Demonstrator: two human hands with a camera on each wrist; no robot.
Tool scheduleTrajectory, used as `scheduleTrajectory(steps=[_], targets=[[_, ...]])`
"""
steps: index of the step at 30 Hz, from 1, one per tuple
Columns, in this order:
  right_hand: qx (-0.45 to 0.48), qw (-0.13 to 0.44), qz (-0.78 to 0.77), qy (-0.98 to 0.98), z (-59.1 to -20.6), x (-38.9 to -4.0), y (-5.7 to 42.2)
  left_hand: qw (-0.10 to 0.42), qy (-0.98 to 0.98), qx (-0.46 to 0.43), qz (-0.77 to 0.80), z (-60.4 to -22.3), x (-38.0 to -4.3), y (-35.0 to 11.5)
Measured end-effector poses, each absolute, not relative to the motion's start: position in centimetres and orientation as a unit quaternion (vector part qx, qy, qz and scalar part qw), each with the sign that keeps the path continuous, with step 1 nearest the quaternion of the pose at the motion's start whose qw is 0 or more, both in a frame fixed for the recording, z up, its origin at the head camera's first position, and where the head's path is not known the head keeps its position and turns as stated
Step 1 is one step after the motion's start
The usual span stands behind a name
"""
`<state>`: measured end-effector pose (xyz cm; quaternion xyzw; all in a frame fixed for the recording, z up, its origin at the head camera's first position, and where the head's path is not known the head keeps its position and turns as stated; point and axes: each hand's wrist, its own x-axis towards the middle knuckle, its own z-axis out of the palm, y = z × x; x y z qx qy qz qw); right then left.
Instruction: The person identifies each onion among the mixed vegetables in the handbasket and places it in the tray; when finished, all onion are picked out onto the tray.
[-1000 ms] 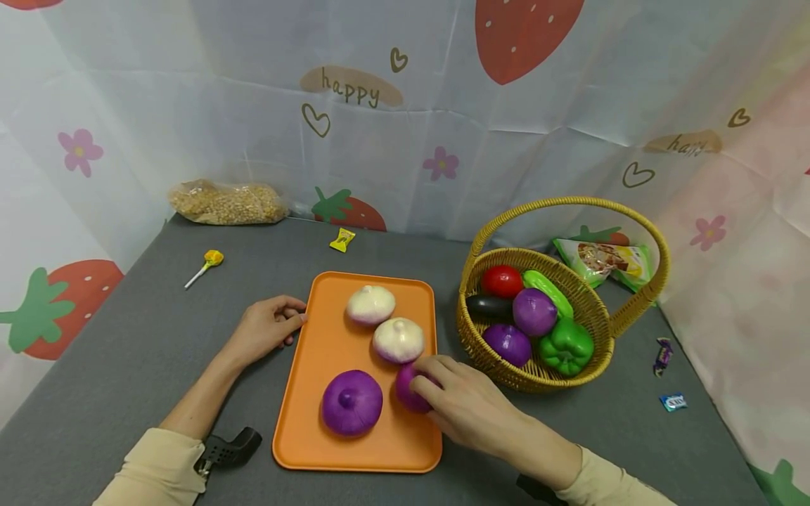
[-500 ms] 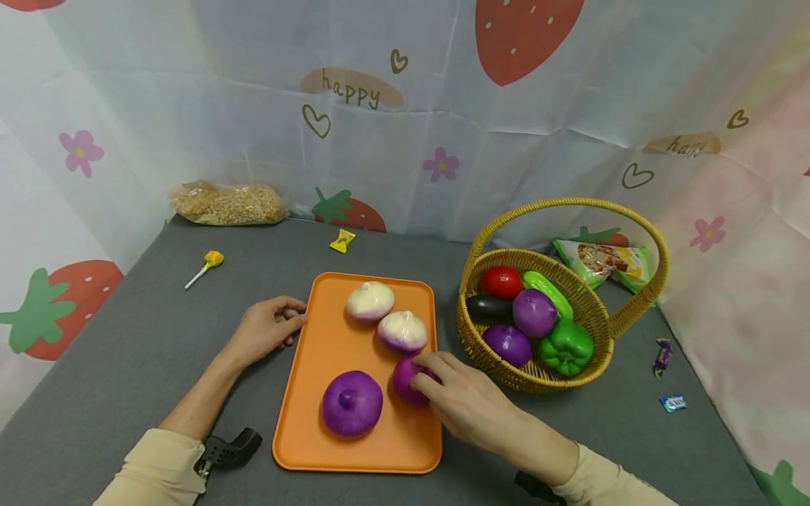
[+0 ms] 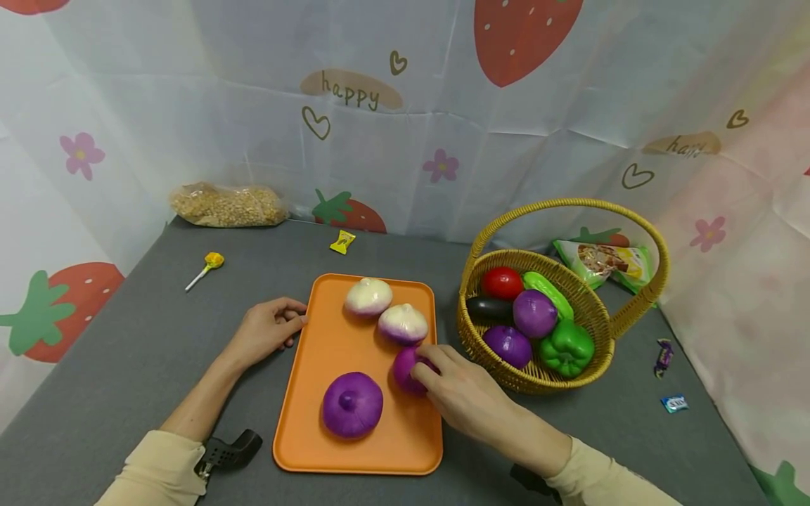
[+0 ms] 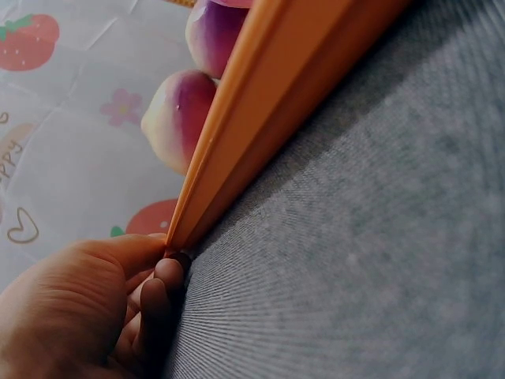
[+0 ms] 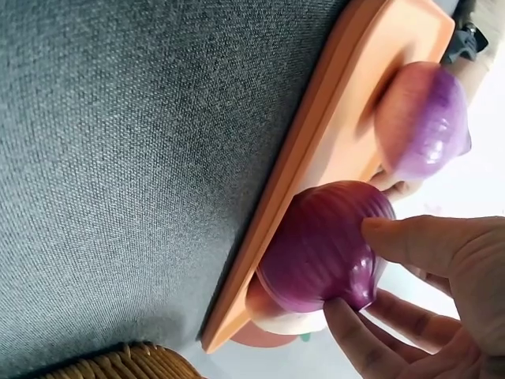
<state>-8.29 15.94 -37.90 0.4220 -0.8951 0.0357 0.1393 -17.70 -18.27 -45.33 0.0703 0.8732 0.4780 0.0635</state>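
My left hand (image 3: 268, 330) pinches the left rim of an orange tray (image 3: 304, 422) between thumb and fingers. At the tray's right side, my right hand (image 3: 465, 393) holds a purple onion (image 5: 323, 245) by thumb and fingertips. The onion looks seated on the tray. Just beyond it lies a tilted white-and-purple turnip (image 3: 403, 325), close to or touching it. A second white-and-purple turnip (image 3: 368, 296) sits near the far end. To the left of the held onion stands a round purple vegetable with a pointed top (image 3: 352, 405). My fingers partly hide the onion in the head view.
A wicker basket (image 3: 471, 351) with a tall handle stands at the right, filled with several vegetables. Behind it lies a snack packet (image 3: 595, 261). A lollipop (image 3: 211, 261), a yellow candy (image 3: 342, 242), a bag of corn kernels (image 3: 228, 205) and two small candies lie around.
My right hand has slid the onion slightly away from me. The nearer turnip has shifted farther back and right, and has tilted. My left hand stays at the rim.
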Motion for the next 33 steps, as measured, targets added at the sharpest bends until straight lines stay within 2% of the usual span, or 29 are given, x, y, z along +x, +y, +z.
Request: scheduleTrajectory(steps=[33], targets=[[0.402,0.136,0.02,-0.905,-37.9,-8.55,15.49,0.06,0.873,0.074,0.478,-45.17,-17.56,-18.28]])
